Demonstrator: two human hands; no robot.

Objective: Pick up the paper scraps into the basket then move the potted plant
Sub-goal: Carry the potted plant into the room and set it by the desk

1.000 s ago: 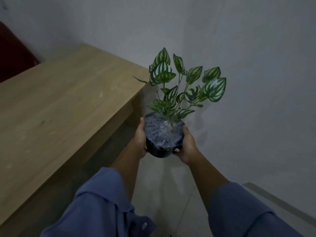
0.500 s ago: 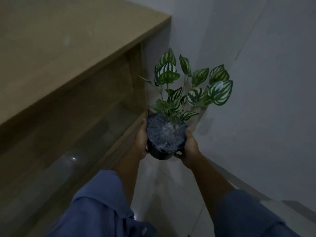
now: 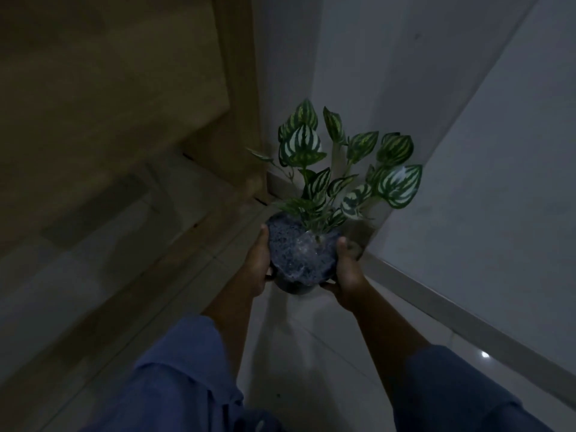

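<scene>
The potted plant (image 3: pixel 304 257) is a small dark round pot topped with grey gravel, with green-and-white striped leaves rising above it. It hangs in the air over the pale tiled floor, near the room's corner. My left hand (image 3: pixel 257 269) grips the pot's left side and my right hand (image 3: pixel 346 271) grips its right side. Both arms wear blue sleeves. No paper scraps and no basket are in view.
A wooden table (image 3: pixel 109 88) fills the upper left, its leg (image 3: pixel 240 120) standing just left of the plant. White walls (image 3: pixel 467 151) meet in a corner behind the leaves. A pale skirting board (image 3: pixel 452 313) runs along the floor at the right.
My view has tilted down and the pot has gone lower, from beside the tabletop to below it, close to the floor corner. Both hands keep the same hold.
</scene>
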